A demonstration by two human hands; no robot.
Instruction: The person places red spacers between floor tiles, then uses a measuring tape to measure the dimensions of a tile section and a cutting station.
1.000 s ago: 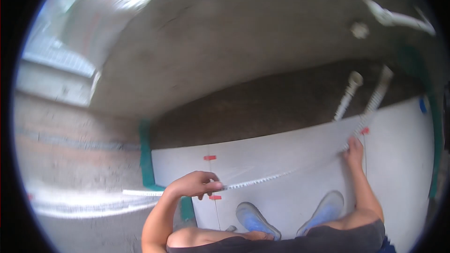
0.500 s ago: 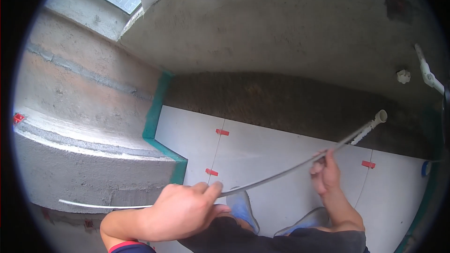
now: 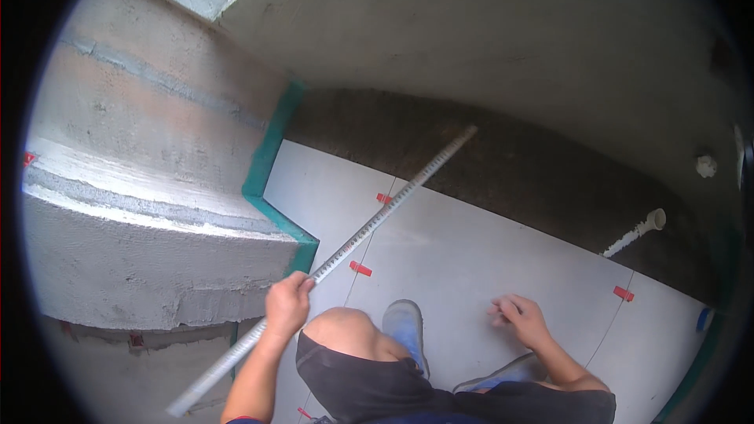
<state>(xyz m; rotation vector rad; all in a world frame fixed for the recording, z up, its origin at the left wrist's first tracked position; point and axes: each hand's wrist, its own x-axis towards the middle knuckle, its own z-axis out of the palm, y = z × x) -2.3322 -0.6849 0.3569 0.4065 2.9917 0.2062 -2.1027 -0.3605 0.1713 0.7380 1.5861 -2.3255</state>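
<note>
My left hand grips a long metal straightedge with ruler marks near its lower third. The straightedge slants up and to the right, held above the white floor tiles, its far tip over the dark mortar bed. My right hand hangs low over a tile with fingers loosely curled and nothing in it. My bent knee and blue shoes are between the two hands.
Red tile spacers sit in the joints. A rough concrete ledge with green waterproofing trim stands at the left. A white pipe stub rises from the mortar at the right. Grey plastered wall behind.
My right hand has let go of the straightedge and dropped toward the tile. The left hand alone now carries it, swung to point up and right. The view turned left.
</note>
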